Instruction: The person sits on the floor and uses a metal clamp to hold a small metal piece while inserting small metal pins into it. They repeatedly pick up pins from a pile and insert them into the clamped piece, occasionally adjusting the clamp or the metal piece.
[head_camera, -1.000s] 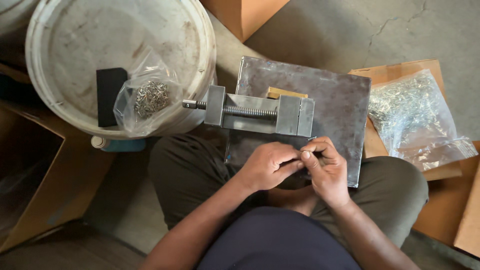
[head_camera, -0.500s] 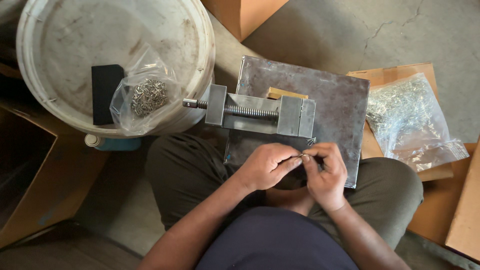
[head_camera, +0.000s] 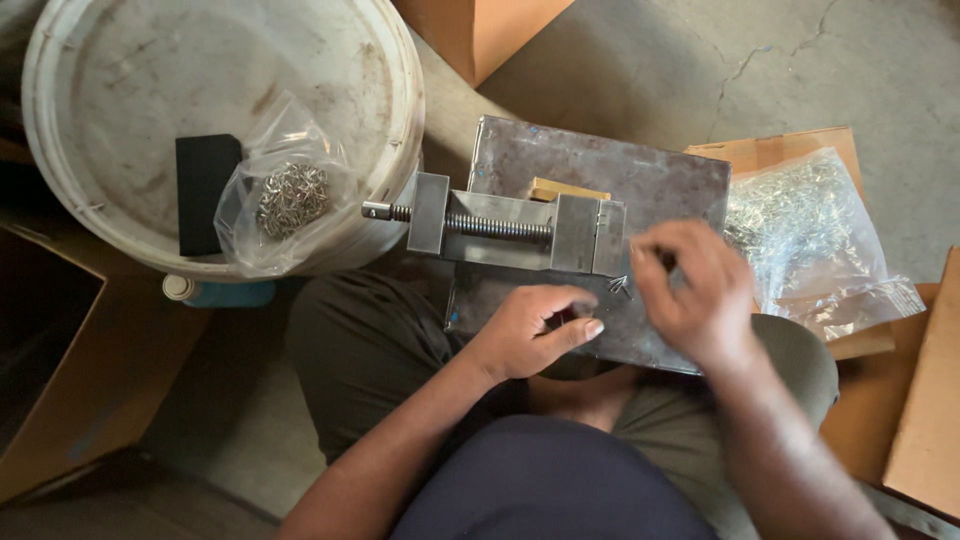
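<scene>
Metal pins (head_camera: 620, 286) lie on the plate (head_camera: 640, 180) between left hand (head_camera: 530, 330) and right hand (head_camera: 695, 295).

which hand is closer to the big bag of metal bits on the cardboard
Right. The right hand hovers just left of the big clear bag, beside the vise; the left hand sits further left over the steel plate.

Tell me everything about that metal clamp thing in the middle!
It is a small grey metal vise lying flat on a scuffed steel plate. A threaded screw runs through its middle and pokes out at its left end, next to the white bucket. A tan block sits behind it. The right hand hovers by its right end.
</scene>
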